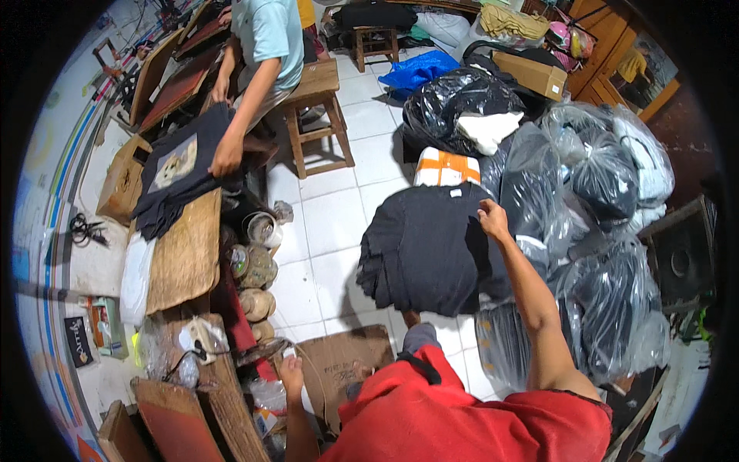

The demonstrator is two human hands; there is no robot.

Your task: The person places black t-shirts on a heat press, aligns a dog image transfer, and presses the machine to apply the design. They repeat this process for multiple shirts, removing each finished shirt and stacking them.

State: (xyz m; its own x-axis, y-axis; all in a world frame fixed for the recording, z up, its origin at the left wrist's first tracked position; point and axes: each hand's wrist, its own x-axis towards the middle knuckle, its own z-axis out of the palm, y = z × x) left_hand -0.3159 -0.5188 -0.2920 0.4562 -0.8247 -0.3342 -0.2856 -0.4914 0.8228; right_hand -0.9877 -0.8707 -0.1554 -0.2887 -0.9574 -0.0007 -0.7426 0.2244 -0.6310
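On the tiled floor [331, 223], a single stack of dark folded shirts [423, 246] sits before several bagged bundles [608, 177], and the right hand [493, 219] rests at its upper right corner, fingers curled together on the top cloth. The left hand [291, 375] lies low beside one flat cardboard sheet [346, 362]; whether its fingers are closed I cannot tell. The shirts look soft, light and limp, likely best lifted by a folded edge.

Two wooden stools [319, 115] stand on the tiles, one pair of scissors [83, 228] lies at the left, and perhaps four paint tins [258, 266] line the workbench edge, though clutter hides some.
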